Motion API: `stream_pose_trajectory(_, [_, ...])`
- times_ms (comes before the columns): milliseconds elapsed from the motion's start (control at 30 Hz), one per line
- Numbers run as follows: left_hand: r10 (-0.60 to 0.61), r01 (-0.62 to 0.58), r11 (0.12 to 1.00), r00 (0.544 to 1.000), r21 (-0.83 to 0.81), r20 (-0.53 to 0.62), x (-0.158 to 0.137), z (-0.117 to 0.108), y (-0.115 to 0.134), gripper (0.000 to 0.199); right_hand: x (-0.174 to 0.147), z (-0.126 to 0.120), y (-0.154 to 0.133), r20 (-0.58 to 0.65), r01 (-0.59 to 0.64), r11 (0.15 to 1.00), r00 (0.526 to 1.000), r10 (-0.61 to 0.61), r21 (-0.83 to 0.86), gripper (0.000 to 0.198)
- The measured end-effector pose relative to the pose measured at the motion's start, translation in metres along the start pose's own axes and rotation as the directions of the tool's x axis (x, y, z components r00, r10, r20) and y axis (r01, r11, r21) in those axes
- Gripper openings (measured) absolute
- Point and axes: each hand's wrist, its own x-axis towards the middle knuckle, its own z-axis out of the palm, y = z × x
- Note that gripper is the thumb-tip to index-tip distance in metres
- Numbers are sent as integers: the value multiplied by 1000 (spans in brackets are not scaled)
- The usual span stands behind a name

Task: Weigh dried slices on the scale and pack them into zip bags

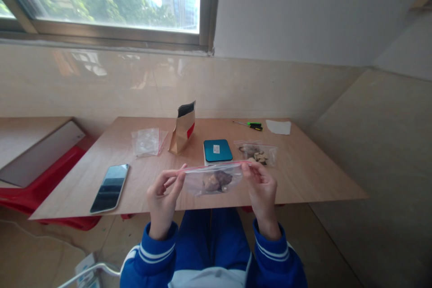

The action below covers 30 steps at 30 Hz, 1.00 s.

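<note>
Blue sleeves (pixel 158 249) sit nearest; I see left fingers (pixel 177 184) and right fingers (pixel 247 173) pinch the bag (pixel 195 182) by its top edge.

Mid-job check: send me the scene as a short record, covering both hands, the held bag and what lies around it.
Left hand: pinching one end of the red-edged top
Right hand: pinching the other end
Held bag: clear, brown lumps inside; seal state unclear
Beyond it: teal square item, labelled
Left side: phone, clear bags, standing paper bag
Right side: bagged pieces, green-and-black-handled tools, white sheet
</note>
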Motion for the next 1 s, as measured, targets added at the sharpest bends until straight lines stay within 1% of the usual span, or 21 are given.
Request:
stream_pose_trajectory(133, [21, -21, 1000, 1000, -11, 4, 1, 1, 0, 7, 1, 1, 0, 14, -1, 999, 1000, 1, 36, 24])
stream_pose_trajectory(333, [58, -58, 998, 998, 33, 5, 2, 0, 1, 8, 1, 1, -4, 98, -60, 998, 994, 57, 29, 24])
stream_pose_trajectory(567, [70, -70, 996, 997, 60, 14, 1, -3, -2, 7, 1, 0, -2, 104, -87, 996, 991, 86, 5, 26])
stream_pose_trajectory(633, [69, -67, 994, 998, 85, -10, 0, -3, -3, 8, 2, -1, 1, 107, -84, 996, 991, 84, -11, 25])
stream_pose_trajectory(733, [63, -52, 990, 995, 133, -79, 0, -2, -2, 12, 3, -2, 5, 106, -89, 996, 990, 91, -21, 24])
stream_pose_trajectory(833, [21, -10, 995, 994, 97, -109, 0, 2, -1, 17, 3, -1, 6, 92, -101, 995, 991, 102, -11, 24])
stream_pose_trajectory(1000, [-137, 136, 989, 990, -66, -19, -2, 14, 0, 26, -1, 11, 6, 103, -78, 997, 992, 76, 18, 26])
